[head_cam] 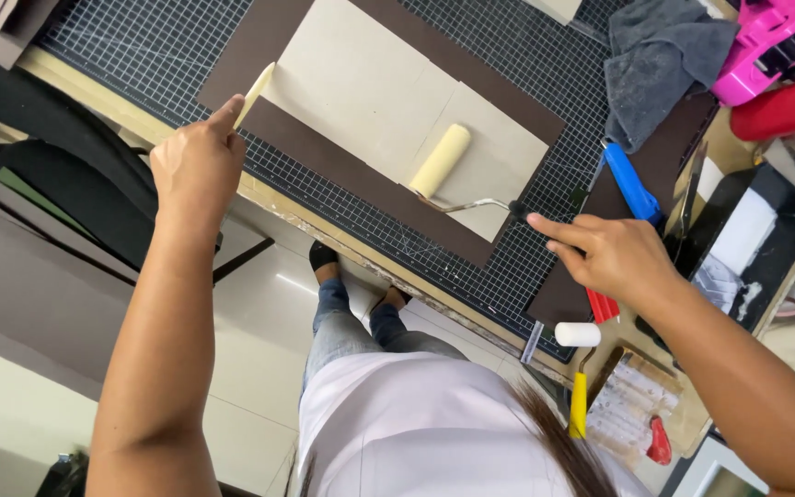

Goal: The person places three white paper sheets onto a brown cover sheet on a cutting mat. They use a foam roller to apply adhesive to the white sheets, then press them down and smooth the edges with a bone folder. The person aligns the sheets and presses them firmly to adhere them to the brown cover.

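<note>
One gridded cutting mat [526, 267], pale tiled floor [259, 304].

The left hand [197, 164] grips a thin cream folding stick [255, 93], its tip touching the edge of the beige boards [361, 87] that lie on a brown sheet [342, 175]. The right hand [611, 256] reaches its fingers to the dark handle end of a cream foam roller [441, 160] resting on the boards. All this lies on a black gridded cutting mat [167, 46] on the table [324, 230]. Nearby are a blue-handled tool [630, 182], a grey cloth [660, 55], and a small white roller with a yellow handle [579, 368].
</note>
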